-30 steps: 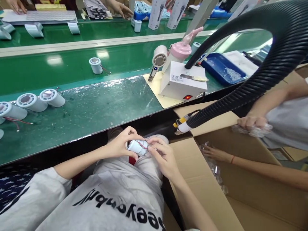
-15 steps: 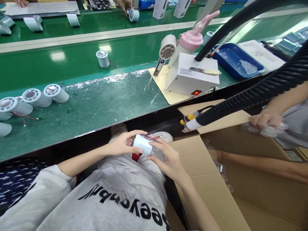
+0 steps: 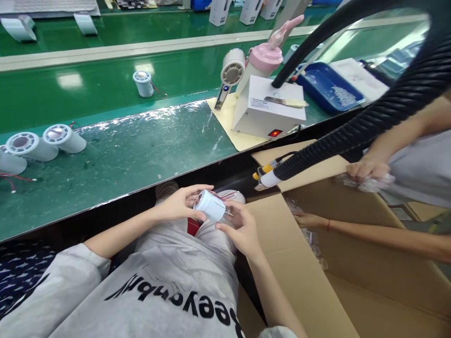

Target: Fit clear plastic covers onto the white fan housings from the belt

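Observation:
Over my lap I hold a pale-blue cylindrical fan housing (image 3: 210, 206). My left hand (image 3: 183, 204) grips its left end, thumb below and fingers above. At the other end my right hand (image 3: 241, 225) closes with thumb and fingers around a small clear piece (image 3: 227, 216), whose kind I cannot make out. Thin red wires (image 3: 229, 195) stick out behind the housing, near my right fingers. On the bench to the left lie several similar fan housings (image 3: 65, 138), some with red and black wires. One more housing (image 3: 143, 84) stands upright on the green belt.
A white box with a lit red switch (image 3: 269, 112) carries a black hose (image 3: 352, 131). Beside it are a handheld fan (image 3: 230, 72), a pink-lidded bottle (image 3: 266, 56) and a blue tray (image 3: 317, 89). At right, other people's hands (image 3: 369, 169) reach around an open cardboard box (image 3: 282, 249).
The view has shifted a little to the right. The housing has turned slightly in my hands, and my right fingers have moved down around its end. A co-worker's arm has drawn back in the box.

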